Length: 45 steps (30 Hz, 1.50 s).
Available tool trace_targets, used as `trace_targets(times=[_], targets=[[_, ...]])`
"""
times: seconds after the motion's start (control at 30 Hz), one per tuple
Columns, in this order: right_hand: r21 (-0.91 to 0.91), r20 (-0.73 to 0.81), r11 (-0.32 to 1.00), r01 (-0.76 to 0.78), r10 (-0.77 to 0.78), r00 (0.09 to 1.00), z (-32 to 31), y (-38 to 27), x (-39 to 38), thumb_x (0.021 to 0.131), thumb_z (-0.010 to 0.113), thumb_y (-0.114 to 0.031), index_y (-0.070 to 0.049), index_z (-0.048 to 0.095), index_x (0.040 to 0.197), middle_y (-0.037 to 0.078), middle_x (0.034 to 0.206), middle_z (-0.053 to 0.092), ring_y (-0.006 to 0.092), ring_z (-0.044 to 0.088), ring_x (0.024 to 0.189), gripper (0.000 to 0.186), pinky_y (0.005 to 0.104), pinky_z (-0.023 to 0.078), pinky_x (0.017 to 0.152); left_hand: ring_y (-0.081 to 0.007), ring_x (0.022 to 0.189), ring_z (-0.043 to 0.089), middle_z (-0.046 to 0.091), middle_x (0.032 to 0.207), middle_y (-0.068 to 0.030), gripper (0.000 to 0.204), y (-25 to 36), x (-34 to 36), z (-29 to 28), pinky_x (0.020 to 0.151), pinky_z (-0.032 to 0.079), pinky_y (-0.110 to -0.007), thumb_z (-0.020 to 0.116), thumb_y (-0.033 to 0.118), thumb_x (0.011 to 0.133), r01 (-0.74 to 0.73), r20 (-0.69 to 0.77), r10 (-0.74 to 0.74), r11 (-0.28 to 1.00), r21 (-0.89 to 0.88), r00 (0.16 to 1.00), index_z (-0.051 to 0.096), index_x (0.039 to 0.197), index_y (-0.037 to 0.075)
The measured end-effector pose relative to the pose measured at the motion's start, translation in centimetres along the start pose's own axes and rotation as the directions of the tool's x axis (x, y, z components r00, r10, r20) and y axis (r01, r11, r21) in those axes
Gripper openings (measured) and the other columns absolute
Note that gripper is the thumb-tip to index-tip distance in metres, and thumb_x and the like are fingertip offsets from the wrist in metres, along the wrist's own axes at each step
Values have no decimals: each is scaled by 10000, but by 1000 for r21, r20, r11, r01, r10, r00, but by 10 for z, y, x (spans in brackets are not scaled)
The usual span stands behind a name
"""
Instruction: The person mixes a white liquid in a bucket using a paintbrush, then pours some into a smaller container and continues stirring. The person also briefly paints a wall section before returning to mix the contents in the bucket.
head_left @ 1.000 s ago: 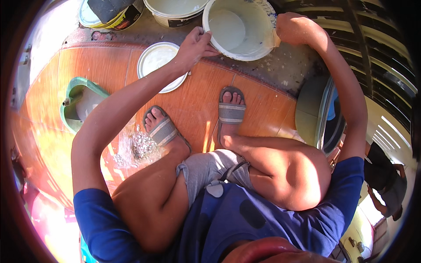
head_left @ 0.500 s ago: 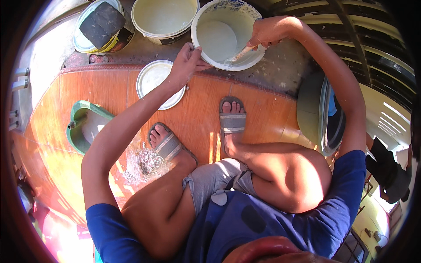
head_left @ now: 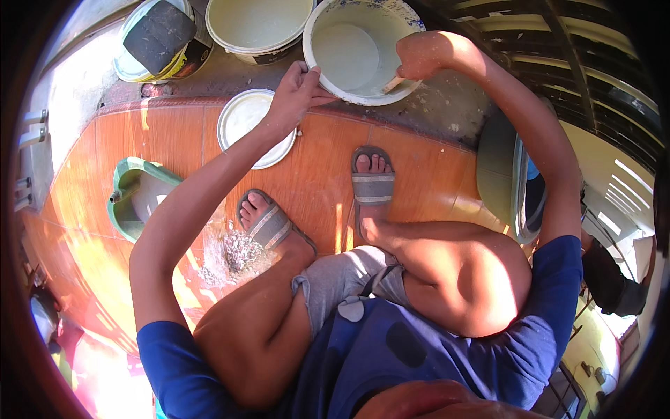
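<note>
Orange tiles cover the floor (head_left: 321,174) where the person squats, seen from above, with both feet in grey strap sandals. The left sandal (head_left: 269,227) is near the middle, the right sandal (head_left: 372,187) is a little farther and to the right.

At the far edge of the tiles, on a rough grey strip, stands a white round plastic bucket (head_left: 349,52) with pale paint inside. The left hand (head_left: 296,94) is on the bucket's near left rim: the fingers curl over the rim and the thumb lies outside, so this grip is clenched on the rim. The right hand (head_left: 422,56) is at the bucket's right rim, closed as a fist around a thin handle of a tool (head_left: 392,84) that goes down into the bucket; what kind of tool it is, I cannot tell.

Just left of the bucket stands a second white round bucket (head_left: 258,24), also with pale paint. Farther left is a yellow-rimmed paint can (head_left: 157,38) with a dark square object lying on top. On the tiles, just beside the left wrist, lies a round white lid (head_left: 241,122), flat. To the left is a green plastic paint tray (head_left: 136,199). Near the left sandal there is a wet, glittering patch (head_left: 237,251) on the floor. At the right side stands a large green round container (head_left: 499,174), only partly visible.
</note>
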State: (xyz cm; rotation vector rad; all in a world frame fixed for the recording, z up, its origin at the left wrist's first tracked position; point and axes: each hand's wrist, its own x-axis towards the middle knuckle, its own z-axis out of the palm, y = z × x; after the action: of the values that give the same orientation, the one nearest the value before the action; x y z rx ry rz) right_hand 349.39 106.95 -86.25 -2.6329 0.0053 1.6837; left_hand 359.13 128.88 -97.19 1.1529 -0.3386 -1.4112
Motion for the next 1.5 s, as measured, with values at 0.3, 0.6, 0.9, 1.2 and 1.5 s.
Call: trace_targets(times=[0.3, 0.6, 0.9, 1.2, 1.5], targets=[[417, 188, 905, -84, 4, 982, -15, 2, 86, 835, 484, -235, -92, 742, 935, 7, 598, 511, 170, 395, 503, 311, 361, 360, 610, -253, 982, 676, 582, 1172, -156, 255, -4, 5, -5, 913, 563, -387, 394, 220, 1054, 49, -43, -45, 994, 96, 998, 419, 1208, 18], [164, 97, 985, -47, 31, 995, 17, -15, 137, 854, 479, -163, -68, 756, 992, 101, 963, 731, 302, 652, 946, 323, 445, 492, 846, -247, 1015, 664, 564, 1204, -143, 289, -7, 5, -9, 959, 539, -401, 390, 221, 1058, -18, 62, 15, 998, 59, 998, 405, 1261, 16], [477, 9, 873, -98, 106, 994, 20, -5, 163, 804, 630, -160, -83, 759, 1004, 134, 1000, 725, 294, 686, 940, 250, 451, 549, 758, -237, 1029, 658, 565, 1216, -133, 307, -5, 4, -9, 961, 532, -391, 369, 226, 1061, -19, 41, 14, 993, 117, 999, 401, 1281, 14], [371, -459, 912, -178, 346, 818, 15, -26, 161, 751, 663, -142, -103, 762, 990, 110, 973, 730, 292, 692, 925, 262, 441, 553, 721, -231, 1065, 649, 569, 1213, -139, 336, -5, 6, -11, 976, 525, -398, 357, 245, 1065, -1, 36, -4, 990, 140, 999, 382, 1310, 16], [357, -541, 915, -185, 364, 758, 15, -31, 134, 774, 644, -157, -100, 753, 1007, 108, 985, 727, 285, 688, 939, 263, 426, 541, 749, -231, 1057, 650, 581, 1186, -137, 327, -2, 3, -7, 978, 523, -393, 371, 245, 1065, -19, 14, 17, 987, 158, 1000, 403, 1289, 8]])
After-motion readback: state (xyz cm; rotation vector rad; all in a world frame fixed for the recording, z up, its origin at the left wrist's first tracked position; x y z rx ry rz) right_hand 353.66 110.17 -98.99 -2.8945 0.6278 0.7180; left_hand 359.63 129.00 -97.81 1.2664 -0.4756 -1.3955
